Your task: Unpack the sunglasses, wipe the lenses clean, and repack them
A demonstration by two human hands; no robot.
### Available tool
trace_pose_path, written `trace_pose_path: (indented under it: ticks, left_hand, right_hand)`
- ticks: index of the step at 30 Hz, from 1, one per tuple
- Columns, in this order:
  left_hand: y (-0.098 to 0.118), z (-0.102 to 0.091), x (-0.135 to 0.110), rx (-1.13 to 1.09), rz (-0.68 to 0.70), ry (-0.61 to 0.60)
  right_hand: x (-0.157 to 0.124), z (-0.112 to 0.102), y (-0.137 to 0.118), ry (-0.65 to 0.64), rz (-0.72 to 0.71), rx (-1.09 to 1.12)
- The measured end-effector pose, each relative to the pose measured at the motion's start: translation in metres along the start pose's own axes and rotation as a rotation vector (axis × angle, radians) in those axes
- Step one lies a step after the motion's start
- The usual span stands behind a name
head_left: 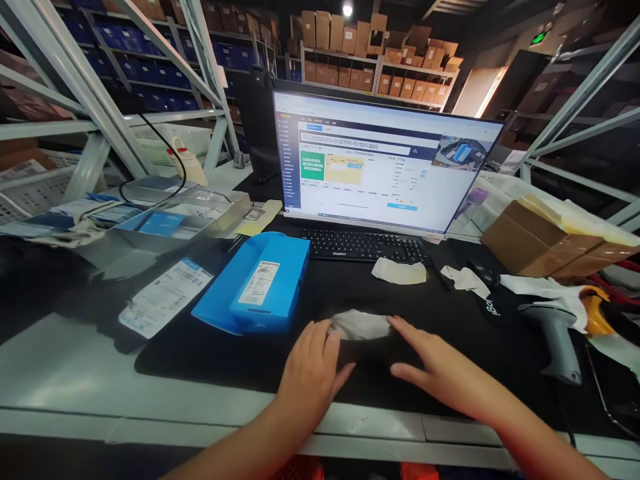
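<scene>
My left hand (pixel 313 370) rests on the black desk mat (pixel 210 360), fingers stretched forward, their tips touching a small dark pouch with a pale label (pixel 361 325). Across from it, my right hand (pixel 430 370) lies flat with fingers apart, its fingertips on the pouch's right edge. Both hands press the pouch from either side and neither one lifts it. A blue box with a white label (pixel 260 283) lies just left of the hands. Farther left, a clear bag with a printed barcode label (pixel 163 297) lies on the mat.
A monitor (pixel 380 167) and black keyboard (pixel 365 245) stand behind the hands. Crumpled paper scraps (pixel 400 270) lie by the keyboard. A grey barcode scanner (pixel 555 333) and cardboard box (pixel 540 240) sit right. Metal trays (pixel 175 220) and shelving fill the left.
</scene>
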State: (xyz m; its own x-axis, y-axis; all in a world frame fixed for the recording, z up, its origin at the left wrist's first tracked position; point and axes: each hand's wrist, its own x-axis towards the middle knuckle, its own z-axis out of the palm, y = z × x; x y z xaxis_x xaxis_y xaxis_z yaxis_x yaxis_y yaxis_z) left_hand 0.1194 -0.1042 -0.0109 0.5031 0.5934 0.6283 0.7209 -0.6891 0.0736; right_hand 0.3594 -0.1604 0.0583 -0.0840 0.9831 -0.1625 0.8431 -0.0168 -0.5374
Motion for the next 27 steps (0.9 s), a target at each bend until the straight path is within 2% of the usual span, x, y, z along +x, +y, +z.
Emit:
trace_pose_path:
  ticks: [2, 4, 10, 14, 17, 19, 21, 23, 25, 27]
  left_hand:
    - [0.004, 0.003, -0.003, 0.031, -0.031, 0.019]
    - [0.006, 0.005, -0.005, 0.057, -0.049, 0.019]
    - [0.003, -0.005, 0.005, 0.064, 0.041, -0.09]
    - [0.005, -0.013, 0.017, 0.104, 0.099, -0.148]
    - [0.006, -0.015, 0.023, 0.102, 0.182, -0.127]
    - [0.005, -0.015, 0.029, 0.055, 0.22, -0.129]
    - [0.002, -0.013, 0.038, -0.01, 0.214, -0.165]
    - [-0.003, -0.01, 0.049, -0.084, 0.188, -0.237]
    - [-0.008, -0.005, 0.061, -0.149, 0.147, -0.318]
    - [-0.011, 0.001, 0.071, -0.183, 0.088, -0.365]
  right_hand:
    - [-0.002, 0.012, 0.0, -0.034, 0.022, 0.009]
    - [0.002, 0.019, -0.004, -0.014, 0.039, 0.021]
    - [0.019, 0.018, -0.021, 0.169, -0.029, -0.07]
    - [0.021, 0.018, -0.03, 0.19, -0.074, -0.055]
    - [0.022, 0.002, -0.026, 0.179, -0.18, 0.017]
    - [0.026, -0.023, -0.014, 0.203, -0.195, 0.106]
    - [0.035, -0.055, 0.008, 0.29, -0.059, 0.177]
    - [0.05, -0.086, 0.035, 0.435, 0.265, 0.121]
    - [0.069, -0.106, 0.063, 0.451, 0.401, 0.092]
    - [0.089, -0.111, 0.084, 0.399, 0.487, 0.069]
